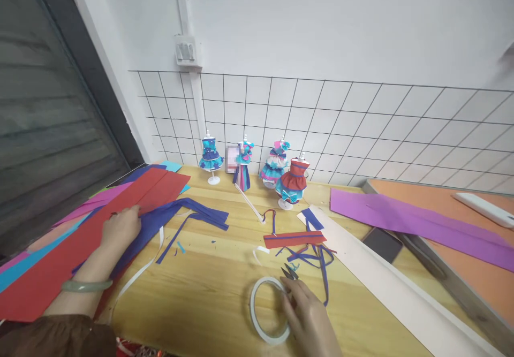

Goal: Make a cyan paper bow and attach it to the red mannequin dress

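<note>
My left hand [120, 229], a green bangle on its wrist, rests on a long red paper strip [70, 250] with curled fingers gripping near its edge. Dark blue paper [156, 223] lies partly under that strip. At the front, my right hand [308, 311] is closed around the hidden handles of small dark scissors [289, 272]; their parted blades stick out past the fingers. A roll of white tape [254, 314] touches this hand's left side. Beyond the blades lie thin blue paper strips [309, 255] and a red piece with a blue line [295, 238].
Several small dress forms in paper dresses [294, 177] stand at the back before a wire grid [257, 100]. Purple paper [401, 220], pale pink paper [385, 276] and a dark phone [382, 244] lie to the right. Paper scraps [180, 247] dot the wooden table [193, 298].
</note>
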The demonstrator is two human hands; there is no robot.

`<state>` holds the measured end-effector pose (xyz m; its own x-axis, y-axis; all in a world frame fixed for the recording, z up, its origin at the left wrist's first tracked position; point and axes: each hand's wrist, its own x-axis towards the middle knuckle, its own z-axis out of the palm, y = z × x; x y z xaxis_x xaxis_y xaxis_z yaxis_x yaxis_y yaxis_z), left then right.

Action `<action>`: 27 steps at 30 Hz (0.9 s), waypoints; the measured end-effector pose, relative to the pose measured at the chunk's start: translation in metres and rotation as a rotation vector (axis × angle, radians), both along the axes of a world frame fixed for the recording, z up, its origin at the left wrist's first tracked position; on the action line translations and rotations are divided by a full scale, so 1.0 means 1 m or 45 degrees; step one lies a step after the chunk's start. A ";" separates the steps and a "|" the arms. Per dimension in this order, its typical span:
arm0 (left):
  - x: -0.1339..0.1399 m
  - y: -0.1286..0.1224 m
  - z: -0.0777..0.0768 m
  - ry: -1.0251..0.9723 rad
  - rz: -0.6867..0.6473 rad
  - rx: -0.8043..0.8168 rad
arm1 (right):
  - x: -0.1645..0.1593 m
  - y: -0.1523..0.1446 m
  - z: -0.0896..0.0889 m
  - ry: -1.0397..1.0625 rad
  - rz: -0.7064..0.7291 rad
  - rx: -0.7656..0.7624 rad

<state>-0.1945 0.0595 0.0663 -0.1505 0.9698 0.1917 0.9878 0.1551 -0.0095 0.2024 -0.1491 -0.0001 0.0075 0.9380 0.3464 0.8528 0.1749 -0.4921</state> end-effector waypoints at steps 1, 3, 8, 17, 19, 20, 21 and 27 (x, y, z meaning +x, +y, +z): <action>0.002 -0.004 -0.002 0.018 0.008 0.016 | 0.007 -0.004 0.000 0.013 -0.017 0.006; 0.014 -0.015 -0.007 0.039 -0.009 0.064 | 0.020 -0.012 -0.002 0.030 -0.037 0.018; 0.083 -0.043 -0.031 -0.243 -0.569 0.381 | 0.029 -0.025 -0.007 0.008 -0.018 0.067; 0.173 -0.073 -0.064 -0.843 -0.887 0.124 | -0.020 0.005 -0.002 -0.111 0.049 0.002; 0.177 -0.072 -0.062 -0.886 -0.897 0.112 | -0.025 0.009 -0.002 -0.102 0.070 -0.025; 0.177 -0.070 -0.061 -0.901 -0.896 0.109 | -0.025 0.011 -0.001 -0.089 0.080 -0.033; 0.178 -0.069 -0.060 -0.912 -0.893 0.108 | -0.024 0.013 -0.001 -0.080 0.088 -0.034; 0.180 -0.064 -0.061 -0.937 -0.889 0.087 | 0.009 0.052 0.012 -0.532 0.075 0.093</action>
<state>-0.0141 -0.0049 0.0053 0.3425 0.8767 0.3379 0.6150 -0.4811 0.6248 0.2114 -0.0968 0.0124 -0.2005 0.9056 0.3738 0.9637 0.2511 -0.0913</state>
